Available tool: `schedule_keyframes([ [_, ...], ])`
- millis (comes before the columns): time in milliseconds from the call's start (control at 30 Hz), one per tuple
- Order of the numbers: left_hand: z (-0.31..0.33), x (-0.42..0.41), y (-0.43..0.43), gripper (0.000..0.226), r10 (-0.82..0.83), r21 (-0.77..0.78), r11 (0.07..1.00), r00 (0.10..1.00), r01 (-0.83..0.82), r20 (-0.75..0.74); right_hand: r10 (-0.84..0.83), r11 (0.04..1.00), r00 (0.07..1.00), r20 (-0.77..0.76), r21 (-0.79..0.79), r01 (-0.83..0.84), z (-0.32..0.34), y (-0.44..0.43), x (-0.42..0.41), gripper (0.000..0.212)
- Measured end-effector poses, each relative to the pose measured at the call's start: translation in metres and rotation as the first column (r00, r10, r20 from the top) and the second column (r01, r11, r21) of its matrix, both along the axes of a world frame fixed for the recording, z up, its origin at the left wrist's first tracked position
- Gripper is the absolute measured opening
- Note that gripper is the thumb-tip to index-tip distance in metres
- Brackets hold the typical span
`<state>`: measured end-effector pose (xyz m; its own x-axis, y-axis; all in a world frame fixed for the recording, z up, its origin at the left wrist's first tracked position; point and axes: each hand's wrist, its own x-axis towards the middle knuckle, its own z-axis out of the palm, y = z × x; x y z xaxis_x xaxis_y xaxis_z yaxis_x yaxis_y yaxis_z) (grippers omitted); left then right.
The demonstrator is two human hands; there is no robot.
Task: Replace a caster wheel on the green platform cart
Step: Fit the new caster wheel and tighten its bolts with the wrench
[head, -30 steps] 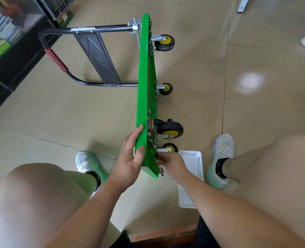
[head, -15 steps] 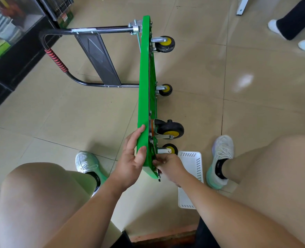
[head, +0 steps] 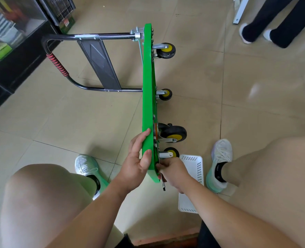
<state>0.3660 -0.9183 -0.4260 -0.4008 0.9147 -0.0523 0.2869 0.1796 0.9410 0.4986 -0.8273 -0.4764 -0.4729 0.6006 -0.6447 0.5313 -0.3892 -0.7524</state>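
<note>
The green platform cart (head: 148, 90) stands on its side edge on the tiled floor, its black handle (head: 58, 65) out to the left and four black-and-yellow caster wheels pointing right. My left hand (head: 137, 158) grips the deck's near end from the left. My right hand (head: 173, 171) is closed on a thin metal tool (head: 163, 184) held against the deck's underside, just below the nearest caster wheel (head: 171, 153). A larger swivel caster (head: 173, 134) sits just beyond it.
A white perforated plastic basket (head: 192, 176) lies on the floor under my right hand. My knees and white shoes flank the cart. Another person's legs (head: 269, 24) stand at the far right. A black glass-fronted cabinet (head: 10, 42) lines the left.
The other person's legs have stepped further into view at the top right. My hands stay at the cart's near end; the right hand has shifted slightly down with the tool.
</note>
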Motion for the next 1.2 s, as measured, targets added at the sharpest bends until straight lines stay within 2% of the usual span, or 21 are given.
schedule_keyframes([
  [167, -0.001, 0.002, -0.001, 0.054, -0.012, 0.001, 1.000, 1.000, 0.012, 0.004, 0.023, 0.999, 0.998, 0.050, 0.031, -0.025, 0.007, -0.003, 0.003, 0.022],
  [767, -0.003, 0.002, -0.003, 0.052, -0.009, -0.003, 1.000, 1.000, 0.009, -0.002, 0.022, 1.000, 0.988, 0.152, -0.015, -0.020, 0.023, 0.000, 0.000, 0.015],
  [1000, 0.001, 0.005, -0.004, 0.053, -0.012, -0.016, 1.000, 1.000, 0.012, -0.015, -0.025, 0.999, 0.982, 0.187, -0.038, 0.033, 0.024, 0.000, -0.003, 0.015],
  [1200, 0.001, 0.004, -0.007, 0.056, -0.030, 0.004, 1.000, 1.000, 0.030, 0.004, 0.116, 0.993, 0.978, 0.172, -0.016, -0.115, 0.026, 0.004, 0.002, 0.015],
])
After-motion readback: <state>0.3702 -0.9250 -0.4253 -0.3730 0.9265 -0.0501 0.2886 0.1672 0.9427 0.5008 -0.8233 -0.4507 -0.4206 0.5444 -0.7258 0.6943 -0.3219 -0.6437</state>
